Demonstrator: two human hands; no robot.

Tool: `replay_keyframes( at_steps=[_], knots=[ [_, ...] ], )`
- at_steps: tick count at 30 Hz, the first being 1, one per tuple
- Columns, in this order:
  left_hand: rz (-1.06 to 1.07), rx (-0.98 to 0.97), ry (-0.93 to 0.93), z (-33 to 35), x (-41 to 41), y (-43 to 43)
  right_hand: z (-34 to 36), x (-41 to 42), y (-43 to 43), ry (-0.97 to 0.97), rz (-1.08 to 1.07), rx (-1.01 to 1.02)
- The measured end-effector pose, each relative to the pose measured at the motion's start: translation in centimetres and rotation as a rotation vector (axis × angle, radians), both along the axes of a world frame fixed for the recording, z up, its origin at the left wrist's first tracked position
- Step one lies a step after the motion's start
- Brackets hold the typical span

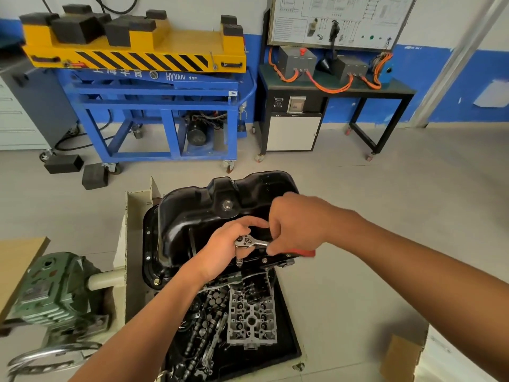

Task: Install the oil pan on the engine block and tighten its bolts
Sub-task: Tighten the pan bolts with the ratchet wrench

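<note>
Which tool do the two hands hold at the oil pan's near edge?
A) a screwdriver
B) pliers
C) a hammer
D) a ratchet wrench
D: the left hand steadies the chrome head of a ratchet wrench and the right hand grips its red handle, above the flange of the oil pan.

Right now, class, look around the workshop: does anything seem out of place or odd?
Two black blocks lie loose on the floor by the blue cart, though matching ones sit on its yellow top.
</note>
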State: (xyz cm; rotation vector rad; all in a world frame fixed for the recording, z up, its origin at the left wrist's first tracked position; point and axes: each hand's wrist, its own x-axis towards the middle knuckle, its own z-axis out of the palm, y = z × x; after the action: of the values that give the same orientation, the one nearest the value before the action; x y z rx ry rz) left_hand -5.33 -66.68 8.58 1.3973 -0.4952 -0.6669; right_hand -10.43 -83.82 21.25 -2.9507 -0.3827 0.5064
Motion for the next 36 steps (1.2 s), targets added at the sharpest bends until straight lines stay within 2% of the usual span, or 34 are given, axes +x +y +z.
replay_keyframes(
  at_steps=[5, 8, 13, 19, 23, 25, 27, 31, 36],
  knots=[
    [-0.069, -0.029, 0.000, 0.3, -0.6, -0.2, -0.1, 0.9, 0.7, -0.297, 0.001, -0.129],
    [-0.085, -0.010, -0.015, 0.7, -1.2, -0.5, -0.7, 1.4, 1.2, -0.369, 0.048, -0.088],
    [-0.065, -0.034, -0.060, 1.1, -1.4, -0.5, -1.0, 1.6, 1.0, -0.311, 0.084, 0.024],
    [0.150, -0.091, -0.008, 0.8, -0.9, -0.1, -0.5, 0.3, -0.1, -0.286, 0.070, -0.060],
    [0.215, -0.044, -0.004, 0.9, -1.0, -0.4, -0.5, -1.3, 0.6, -0.081, 0.111, -0.010],
    [0.186, -0.037, -0.022, 0.8, -1.2, -0.5, -1.0, -2.0, 1.8, 0.056, 0.148, 0.086],
    [0.171, -0.036, -0.028, 0.8, -1.4, -0.5, -1.6, -2.6, 3.2, 0.113, 0.141, 0.185],
    [0.181, -0.082, 0.051, 1.0, -1.3, -0.4, -3.2, -3.1, 5.9, 0.055, 0.062, 0.376],
    [0.192, 0.039, 0.069, 1.5, -1.1, -0.9, -3.9, -3.2, 7.6, -0.077, 0.018, 0.355]
  ],
)
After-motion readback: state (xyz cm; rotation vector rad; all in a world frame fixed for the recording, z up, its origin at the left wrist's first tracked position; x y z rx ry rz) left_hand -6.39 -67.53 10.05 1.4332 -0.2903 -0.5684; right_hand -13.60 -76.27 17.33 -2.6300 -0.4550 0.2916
